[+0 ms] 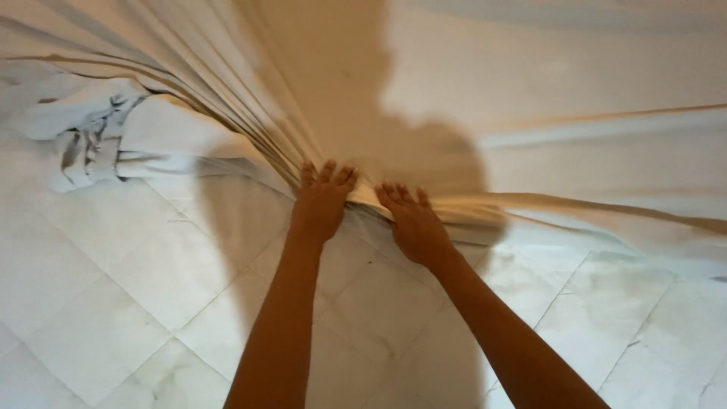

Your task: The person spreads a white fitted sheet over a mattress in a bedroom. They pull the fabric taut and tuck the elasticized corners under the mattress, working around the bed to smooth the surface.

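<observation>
Head view: hands (367, 212) on gathered cloth (250, 98), tiled floor (129, 280) beneath.

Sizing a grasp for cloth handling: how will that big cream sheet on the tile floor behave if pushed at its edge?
Probably floppy: the cream sheet already bunches into long pleats fanning from where the left hand and right hand press its edge. It likely slides easily on the glossy tile floor. It would probably gather rather than move whole.
</observation>
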